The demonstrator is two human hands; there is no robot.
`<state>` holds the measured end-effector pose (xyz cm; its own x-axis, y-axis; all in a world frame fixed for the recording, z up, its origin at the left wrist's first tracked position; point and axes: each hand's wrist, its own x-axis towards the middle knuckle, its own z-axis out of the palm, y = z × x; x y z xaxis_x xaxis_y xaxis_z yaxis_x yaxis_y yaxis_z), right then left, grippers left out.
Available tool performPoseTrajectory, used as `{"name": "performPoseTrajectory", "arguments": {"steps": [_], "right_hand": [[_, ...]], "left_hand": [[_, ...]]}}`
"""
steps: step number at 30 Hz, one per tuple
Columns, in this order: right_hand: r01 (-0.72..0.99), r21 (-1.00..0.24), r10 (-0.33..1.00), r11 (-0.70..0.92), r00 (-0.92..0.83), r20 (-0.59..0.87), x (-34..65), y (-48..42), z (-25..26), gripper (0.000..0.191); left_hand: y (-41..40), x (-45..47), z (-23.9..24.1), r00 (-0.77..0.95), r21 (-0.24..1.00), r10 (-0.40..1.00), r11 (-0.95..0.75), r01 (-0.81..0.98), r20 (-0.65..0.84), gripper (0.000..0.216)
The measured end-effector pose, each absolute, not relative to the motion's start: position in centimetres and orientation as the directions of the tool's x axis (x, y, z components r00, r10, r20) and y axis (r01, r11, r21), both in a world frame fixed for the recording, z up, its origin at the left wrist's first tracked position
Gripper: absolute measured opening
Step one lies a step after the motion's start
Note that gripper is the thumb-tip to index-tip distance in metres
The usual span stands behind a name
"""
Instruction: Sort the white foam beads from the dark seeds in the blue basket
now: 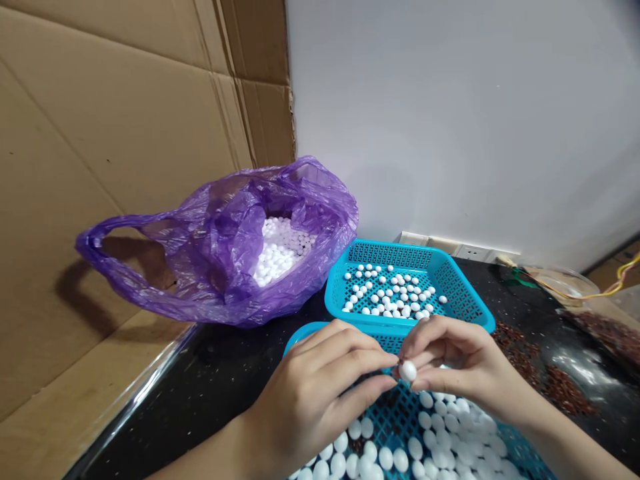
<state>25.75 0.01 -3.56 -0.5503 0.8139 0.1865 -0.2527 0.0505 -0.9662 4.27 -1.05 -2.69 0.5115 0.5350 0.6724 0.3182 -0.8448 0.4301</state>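
Note:
My left hand (320,383) and my right hand (457,360) meet above a near blue mesh basket (395,417). Both pinch one white ball (408,371) between their fingertips. Many more white balls (440,433) lie in that near basket under my hands. Behind it stands a second blue mesh basket (465,293) with a thinner scatter of small white balls (393,297). A purple plastic bag (220,247) to the left lies open and is full of white balls (280,250).
Cardboard sheets (100,133) stand at the left against a white wall. The black tabletop (220,373) carries reddish-brown crumbs (525,363) at the right. A power strip (465,252), a yellow wire (600,283) and a clear bag (565,280) sit at the back right.

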Motion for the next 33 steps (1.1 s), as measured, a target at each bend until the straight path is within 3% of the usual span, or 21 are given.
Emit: {"name": "performPoseTrajectory", "arguments": {"steps": [17, 33], "right_hand": [[-0.050, -0.963, 0.807, 0.265, -0.535, 0.250, 25.66, -1.05, -3.43, 0.028], [-0.017, -0.955, 0.799, 0.296, -0.543, 0.257, 25.83, -0.89, -3.44, 0.025]], "left_hand": [[-1.05, 4.05, -2.93, 0.559, 0.461, 0.507, -0.856, 0.234, 0.657, 0.010], [-0.90, 4.14, -3.08, 0.598, 0.461, 0.470, -0.868, 0.182, 0.649, 0.013]]}}
